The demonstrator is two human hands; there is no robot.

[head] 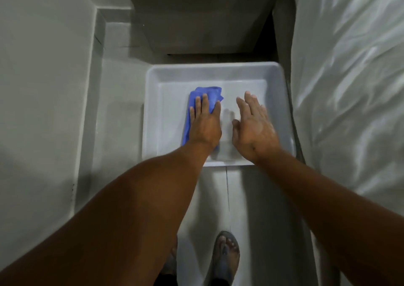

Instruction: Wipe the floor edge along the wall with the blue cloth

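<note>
The blue cloth (207,94) lies folded in the left half of a shallow white tray (216,68) on the floor. My left hand (204,122) rests flat on top of the cloth, fingers together and pressing down; part of the cloth is hidden under the palm. My right hand (253,126) hovers over the tray's right half, palm down, fingers spread, holding nothing. The grey wall (43,78) runs along the left, and the floor edge (87,137) below it meets the pale tiled floor.
A grey cabinet block (201,16) stands beyond the tray. A bed with white sheets (354,78) fills the right side, leaving a narrow floor strip. My sandalled foot (226,257) stands on the tiles below the tray.
</note>
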